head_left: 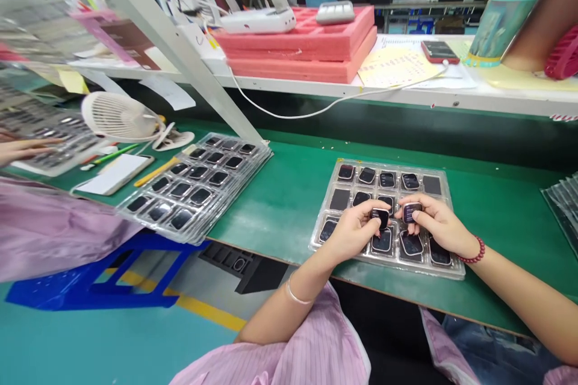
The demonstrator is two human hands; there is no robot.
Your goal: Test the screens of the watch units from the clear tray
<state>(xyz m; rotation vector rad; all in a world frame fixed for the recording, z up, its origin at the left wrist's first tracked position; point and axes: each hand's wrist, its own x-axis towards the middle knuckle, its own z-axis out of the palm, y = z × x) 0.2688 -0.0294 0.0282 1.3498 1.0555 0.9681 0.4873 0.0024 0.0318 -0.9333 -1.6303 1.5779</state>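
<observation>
Between the thumb and fingers of my left hand [354, 230] is a smartwatch without a strap [379, 218], its dark screen facing up. My right hand [438, 225] pinches a second smartwatch [411, 212], whose screen is lit with small text or icons. Both hands are above a clear plastic tray [320, 230] on the green bench. Strapless watches, such as this one [411, 243], lie in most of its compartments, some a little crooked. Two pockets, at the left and the back right, show only a dark base. My hands hide part of the middle row.
A stack of clear trays with watches [198, 174] stands to the left, beside a yellow-handled tool [156, 172], a phone [116, 174] and a white fan [121, 117]. A co-worker's hand [27, 149] is at the far left. Red foam trays [293, 51] sit on the shelf; more clear trays [564, 207] are at right.
</observation>
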